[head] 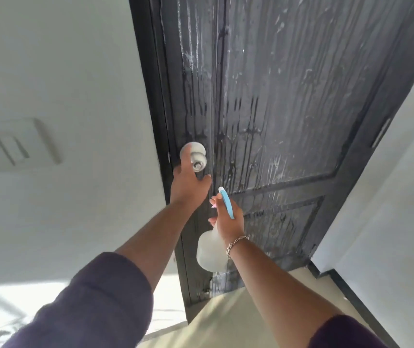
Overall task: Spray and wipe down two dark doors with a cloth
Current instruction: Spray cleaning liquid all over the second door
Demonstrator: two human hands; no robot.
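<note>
A dark panelled door [288, 101] fills the upper middle, streaked with wet runs and whitish spray marks. A silver round knob [195, 156] sits at its left edge. My left hand [188, 187] reaches up just under the knob, with a finger lying along the knob's left side and the thumb out to the right; whether it grips the knob is unclear. My right hand [228, 219] holds a translucent spray bottle [209, 249] by its neck, the blue-and-white trigger head [226, 202] pointing at the door. No cloth is visible.
A white wall [63, 71] with a light switch plate [17, 144] lies to the left. Another white wall [389, 209] with a dark skirting board [351, 292] stands to the right. Pale floor [226, 310] runs below the door.
</note>
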